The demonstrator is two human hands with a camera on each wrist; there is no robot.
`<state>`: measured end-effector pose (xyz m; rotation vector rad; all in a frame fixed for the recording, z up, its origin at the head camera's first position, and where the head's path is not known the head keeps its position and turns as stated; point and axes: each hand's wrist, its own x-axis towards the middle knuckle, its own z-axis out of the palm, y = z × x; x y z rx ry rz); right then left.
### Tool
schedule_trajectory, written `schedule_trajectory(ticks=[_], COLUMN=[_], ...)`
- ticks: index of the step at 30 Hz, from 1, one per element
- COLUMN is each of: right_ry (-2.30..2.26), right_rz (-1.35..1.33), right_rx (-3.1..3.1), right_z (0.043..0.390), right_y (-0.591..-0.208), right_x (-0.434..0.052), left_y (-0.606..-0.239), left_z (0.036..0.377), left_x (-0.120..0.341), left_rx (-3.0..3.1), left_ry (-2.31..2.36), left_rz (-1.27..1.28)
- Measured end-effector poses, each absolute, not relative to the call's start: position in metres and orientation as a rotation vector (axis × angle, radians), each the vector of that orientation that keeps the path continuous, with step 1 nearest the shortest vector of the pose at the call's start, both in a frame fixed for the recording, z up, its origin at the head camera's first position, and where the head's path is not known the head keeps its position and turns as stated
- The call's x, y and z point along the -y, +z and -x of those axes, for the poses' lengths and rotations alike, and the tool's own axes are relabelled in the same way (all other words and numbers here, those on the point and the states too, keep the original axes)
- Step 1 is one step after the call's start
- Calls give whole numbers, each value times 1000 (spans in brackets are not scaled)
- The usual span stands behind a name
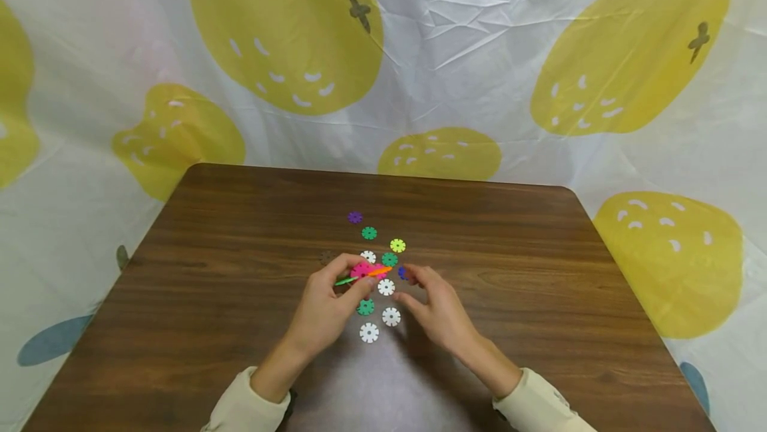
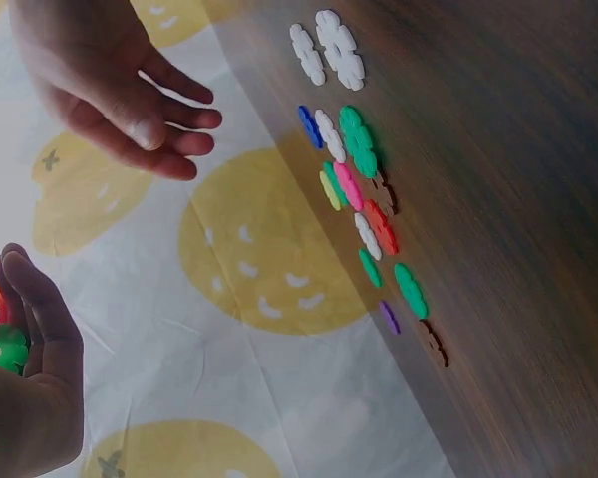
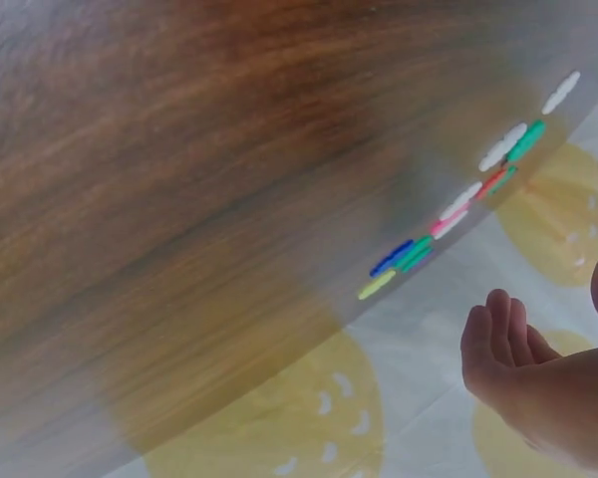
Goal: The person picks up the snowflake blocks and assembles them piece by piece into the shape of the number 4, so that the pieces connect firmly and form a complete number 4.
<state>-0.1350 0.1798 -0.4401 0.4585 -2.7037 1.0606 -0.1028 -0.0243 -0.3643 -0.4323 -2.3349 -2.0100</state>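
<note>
Pinching joined discs [image 1: 367,273], left hand [image 1: 328,309] hovers beside spread right hand [image 1: 436,309].

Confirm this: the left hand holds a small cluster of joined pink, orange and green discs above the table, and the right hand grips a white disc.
Not quite. The left hand does hold the joined discs, but the right hand grips nothing: in the head view and the left wrist view its fingers are relaxed and empty, above the loose discs, with a white disc lying on the table.
</note>
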Motion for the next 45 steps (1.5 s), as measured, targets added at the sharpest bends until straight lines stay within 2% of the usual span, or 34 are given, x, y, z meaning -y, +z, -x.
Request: schedule_trajectory(ticks=[5, 12, 29, 45], right_ry=[1040, 1031, 857, 586], right_rz=[-507, -510, -537, -709], right_rx=[2729, 2797, 2957, 2884], right_z=[133, 131, 125, 131], right_y=[-445, -451, -463, -467], right_x=[-179, -176, -176, -172], left_y=[-366, -395, -395, -390], left_z=[103, 115, 109, 117], left_x=[24, 23, 23, 25], left_rx=[2324, 2303, 2323, 2318], left_ry=[-2026, -2017, -1997, -1945], left_rz=[439, 465, 476, 529])
